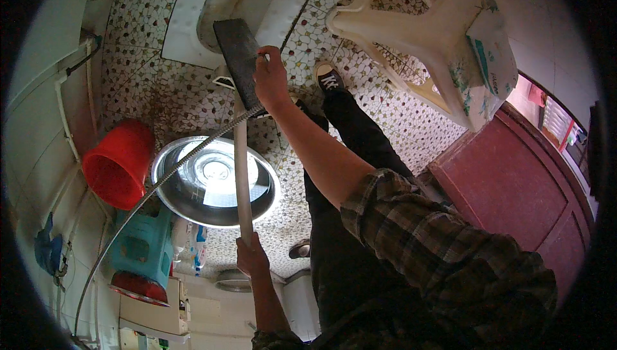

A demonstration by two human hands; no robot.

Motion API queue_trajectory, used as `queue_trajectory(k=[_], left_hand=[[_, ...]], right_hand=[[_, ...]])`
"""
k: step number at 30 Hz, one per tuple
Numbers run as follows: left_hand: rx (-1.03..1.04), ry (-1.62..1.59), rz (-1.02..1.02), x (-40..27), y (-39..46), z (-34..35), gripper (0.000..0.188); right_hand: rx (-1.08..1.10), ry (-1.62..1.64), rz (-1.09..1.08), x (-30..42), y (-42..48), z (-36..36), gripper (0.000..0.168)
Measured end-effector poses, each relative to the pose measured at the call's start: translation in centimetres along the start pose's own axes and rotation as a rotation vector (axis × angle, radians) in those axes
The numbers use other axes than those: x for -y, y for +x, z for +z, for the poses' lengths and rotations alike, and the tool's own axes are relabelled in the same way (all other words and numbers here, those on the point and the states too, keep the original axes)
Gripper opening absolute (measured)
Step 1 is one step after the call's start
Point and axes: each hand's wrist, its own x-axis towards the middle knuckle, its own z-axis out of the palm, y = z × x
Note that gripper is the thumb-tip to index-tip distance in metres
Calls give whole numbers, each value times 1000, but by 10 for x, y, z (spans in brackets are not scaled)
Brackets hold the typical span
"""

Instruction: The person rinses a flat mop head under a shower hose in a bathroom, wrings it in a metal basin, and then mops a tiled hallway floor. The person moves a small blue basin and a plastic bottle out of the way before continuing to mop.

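My left hand (253, 256) is closed around the pale pole (242, 176) of a flat mop. At the pole's upper end is the mop's long dark grey head (236, 56), tilted, one end over the squat toilet (185, 27). My right hand (271, 80) grips the near long edge of this head, fingers curled, thumb partly hidden. A metal shower hose (168, 171) runs from the lower left across the pole to below my right wrist. The pole passes over a shiny steel basin (159, 176), which seems to hold water.
A red bucket (140, 142) lies tipped left of the basin. Below it are a teal plastic stool (132, 244) and a red basin (140, 288). At upper right, a cream plastic stool (409, 24) bears a soft package (489, 60). A red door (516, 181) stands at right; pipes run along the left wall.
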Motion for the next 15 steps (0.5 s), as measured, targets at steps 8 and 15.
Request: queue_trajectory(k=[8,15], left_hand=[[-25,31,12,-3,1,2,40],[-60,-2,-17,-11,-5,-3,38]], right_hand=[[-30,-1,-140,-8,21,9,15],[-45,-48,-178,-6,26,13,15]])
